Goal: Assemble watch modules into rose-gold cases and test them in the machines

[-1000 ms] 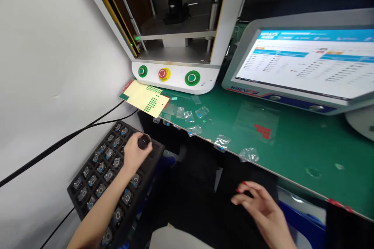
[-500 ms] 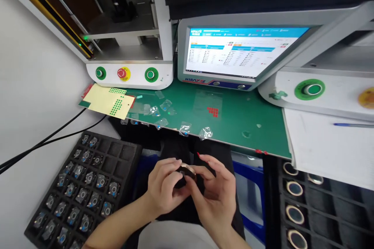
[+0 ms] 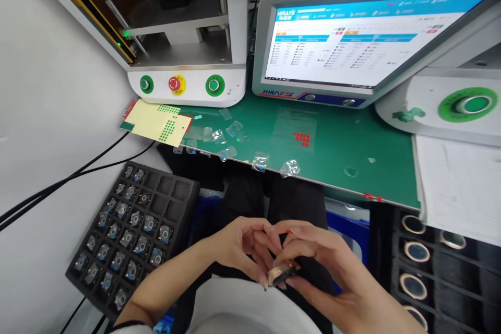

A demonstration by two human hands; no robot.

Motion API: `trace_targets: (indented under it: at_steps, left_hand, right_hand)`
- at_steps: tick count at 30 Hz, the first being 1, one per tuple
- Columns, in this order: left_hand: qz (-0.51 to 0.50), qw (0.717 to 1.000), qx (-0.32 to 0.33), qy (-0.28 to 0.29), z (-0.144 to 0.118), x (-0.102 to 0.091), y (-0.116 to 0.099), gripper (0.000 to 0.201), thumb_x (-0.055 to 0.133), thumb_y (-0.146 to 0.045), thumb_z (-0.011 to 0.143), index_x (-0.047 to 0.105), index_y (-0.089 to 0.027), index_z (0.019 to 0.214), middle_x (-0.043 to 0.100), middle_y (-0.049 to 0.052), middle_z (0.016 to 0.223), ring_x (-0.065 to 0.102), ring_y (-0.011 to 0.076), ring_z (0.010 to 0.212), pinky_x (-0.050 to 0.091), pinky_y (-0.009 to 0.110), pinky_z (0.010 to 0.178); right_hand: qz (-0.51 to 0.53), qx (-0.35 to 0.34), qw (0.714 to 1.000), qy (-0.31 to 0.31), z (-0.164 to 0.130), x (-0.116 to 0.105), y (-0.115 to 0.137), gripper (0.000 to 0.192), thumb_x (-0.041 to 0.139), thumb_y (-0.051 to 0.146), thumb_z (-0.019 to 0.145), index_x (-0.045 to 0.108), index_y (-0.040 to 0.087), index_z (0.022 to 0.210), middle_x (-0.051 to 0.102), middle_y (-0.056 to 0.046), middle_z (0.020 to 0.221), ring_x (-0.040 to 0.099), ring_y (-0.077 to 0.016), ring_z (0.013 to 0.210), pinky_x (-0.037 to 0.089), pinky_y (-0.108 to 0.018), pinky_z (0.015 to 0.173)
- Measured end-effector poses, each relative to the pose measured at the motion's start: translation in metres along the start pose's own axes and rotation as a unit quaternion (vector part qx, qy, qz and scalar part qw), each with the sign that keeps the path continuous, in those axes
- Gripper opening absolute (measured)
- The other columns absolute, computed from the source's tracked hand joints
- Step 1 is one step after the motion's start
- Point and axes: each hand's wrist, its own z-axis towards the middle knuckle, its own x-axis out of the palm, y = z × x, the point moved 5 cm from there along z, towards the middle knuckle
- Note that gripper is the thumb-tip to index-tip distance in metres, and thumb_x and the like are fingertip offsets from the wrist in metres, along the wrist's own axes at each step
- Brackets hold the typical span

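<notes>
We pinch the small ringed part (image 3: 282,273) between left hand (image 3: 238,245) and right hand (image 3: 332,276) — over our lap it may slip from our fingertips and drop.

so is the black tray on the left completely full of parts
No, the black tray has several vacant pockets along its upper right side.

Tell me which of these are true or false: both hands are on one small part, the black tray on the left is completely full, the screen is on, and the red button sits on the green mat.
1. Both the left hand and the right hand hold one small round part. True.
2. The black tray is completely full. False: several pockets are empty.
3. The screen is lit. True.
4. The red button sits on the green mat. False: it is on the white machine's front panel.
</notes>
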Motion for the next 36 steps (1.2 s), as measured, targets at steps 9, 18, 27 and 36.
trace_targets:
  at_steps: [9,18,27,36]
  left_hand:
    - [0.173,0.944,0.246,-0.136,-0.008,0.006,-0.031,0.054,0.083,-0.029,0.08,0.063,-0.026,0.13,0.072,0.015,0.119,0.076,0.0267,0.095,0.065,0.034,0.08]
    - [0.471,0.805,0.312,-0.178,-0.011,0.029,-0.066,0.04,0.07,-0.026,0.092,0.062,-0.021,0.131,0.072,0.014,0.119,0.073,0.0223,0.102,0.063,0.031,0.088]
    - [0.52,0.785,0.299,-0.155,-0.008,0.035,-0.071,0.039,0.067,-0.022,0.092,0.061,-0.021,0.131,0.071,0.013,0.12,0.073,0.0199,0.1,0.063,0.028,0.086]
    - [0.522,0.784,0.303,-0.143,-0.005,0.036,-0.069,0.04,0.067,-0.022,0.093,0.06,-0.021,0.132,0.072,0.013,0.119,0.073,0.0204,0.1,0.063,0.029,0.086]
  right_hand:
    - [0.013,0.07,0.919,-0.388,-0.022,-0.023,-0.001,0.029,0.073,0.009,0.08,0.065,0.027,0.102,0.071,0.002,0.08,0.07,-0.011,0.075,0.058,-0.02,0.079]
    - [0.135,0.125,0.929,-0.322,-0.014,-0.01,0.013,0.018,0.077,0.024,0.083,0.064,0.028,0.095,0.07,0.001,0.072,0.068,-0.0139,0.068,0.06,-0.022,0.065]
    - [0.157,0.149,0.937,-0.276,-0.019,-0.003,0.007,0.026,0.074,0.028,0.086,0.057,0.031,0.105,0.066,0.003,0.072,0.065,-0.0122,0.068,0.056,-0.021,0.066]
    - [0.169,0.203,0.909,-0.321,-0.019,0.001,0.013,0.028,0.074,0.032,0.086,0.054,0.028,0.105,0.062,0.003,0.07,0.062,-0.0147,0.067,0.053,-0.028,0.07]
